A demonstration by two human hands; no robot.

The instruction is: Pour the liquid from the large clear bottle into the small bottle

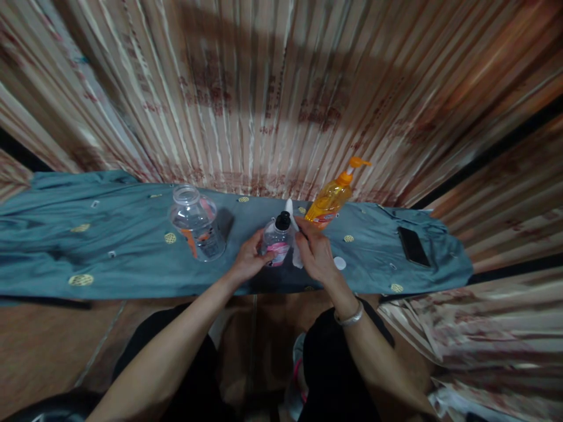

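My left hand (253, 257) is wrapped round the side of a small clear bottle (278, 241) with a black cap and a pink label. The bottle stands upright over the cloth. On its right side, my right hand (315, 251) is closed, fingers bent, on a thin white piece (297, 257) that looks like tissue or cloth. The white piece runs up along the bottle, its tip behind the cap; blur hides its exact kind. Just beyond my right hand is an orange pump bottle (328, 203) of yellow liquid, its lower end partly hidden by that hand.
A large clear open-necked plastic jar (200, 231) stands to the left. A white round disc (339, 263) lies right of my right hand, and a black phone (413, 246) farther right. A teal patterned cloth (127, 240) covers the narrow table. Pleated curtains (250, 117) hang behind it.
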